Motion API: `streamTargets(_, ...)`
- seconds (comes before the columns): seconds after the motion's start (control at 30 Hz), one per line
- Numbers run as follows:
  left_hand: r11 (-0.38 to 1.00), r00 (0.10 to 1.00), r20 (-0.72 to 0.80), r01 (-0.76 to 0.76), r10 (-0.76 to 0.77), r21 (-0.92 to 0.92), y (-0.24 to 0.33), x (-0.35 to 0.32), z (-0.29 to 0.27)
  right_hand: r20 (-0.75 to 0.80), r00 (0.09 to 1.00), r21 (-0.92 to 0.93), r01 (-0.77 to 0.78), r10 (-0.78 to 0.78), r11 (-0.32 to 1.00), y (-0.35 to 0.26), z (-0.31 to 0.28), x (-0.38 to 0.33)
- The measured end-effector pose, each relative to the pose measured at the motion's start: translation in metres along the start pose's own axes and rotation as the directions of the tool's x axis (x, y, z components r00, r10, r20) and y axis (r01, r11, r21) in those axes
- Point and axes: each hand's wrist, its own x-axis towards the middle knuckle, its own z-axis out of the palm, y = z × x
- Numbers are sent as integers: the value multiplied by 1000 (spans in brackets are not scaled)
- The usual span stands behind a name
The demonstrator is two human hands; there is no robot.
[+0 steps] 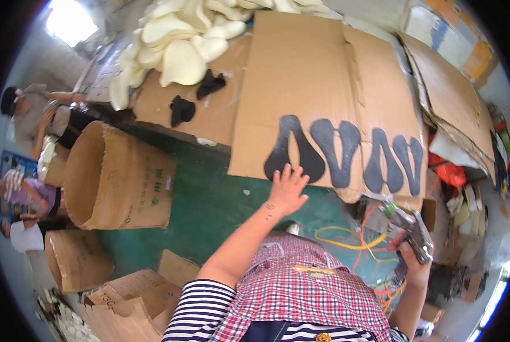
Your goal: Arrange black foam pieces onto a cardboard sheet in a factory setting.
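A: How should the black pad be handled well here?

B: I'd keep the left hand flat and light near its lower rim; the pad lies close to the front edge of the cardboard sheet, so a careless push could shift or curl it; I'd also let the fingertips cover as little of it as possible, in case the surface is wet or tacky, which I can't tell.

A: What are the hands doing exactly?

B: The left is spread, palm down, gripping nothing, its fingertips over the pad's lower part; how hard it presses, I can't tell; the right hand is curled round a metal tool, perhaps a spray gun, near the sheet's right end; whether a finger sits on a trigger is unclear.

A: Anything to mind with that tool?

B: I'd hold it away from the left hand; and I'd watch the yellow hose nearby, which could snag.

A: And how does the pad look?

B: It is leftmost in a row of 4, just beside the next pad; its narrow end points away from the person, its 2 broad lobes toward the person, with a long slot showing cardboard; the lower part is matte black, the upper greyer and shinier; the other 3 are dark grey, and the row alternates direction.
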Motion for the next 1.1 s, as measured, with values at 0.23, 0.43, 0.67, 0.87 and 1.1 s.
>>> streamTargets(0.23,1000,1000,-24,-10,10,-14,27,0,-1,76,997,-114,6,3,994,3,-20,-4)
streamTargets(0.43,994,998,26,53,-51,-93,33,-6,23,434,898,-7,-77,73,997,38,-31,54)
streamTargets(0.67,989,992,59,114,-108,-97,45,-7,15,497,865,5,-91,76,996,16,-27,69)
streamTargets(0.87,955,959,89,278,-270,-106,60,-16,-4,569,816,12,-129,99,992,17,-54,110)
streamTargets(1.1,882,887,71,462,-456,-100,87,-2,-5,669,734,-35,-129,119,991,2,-108,146)
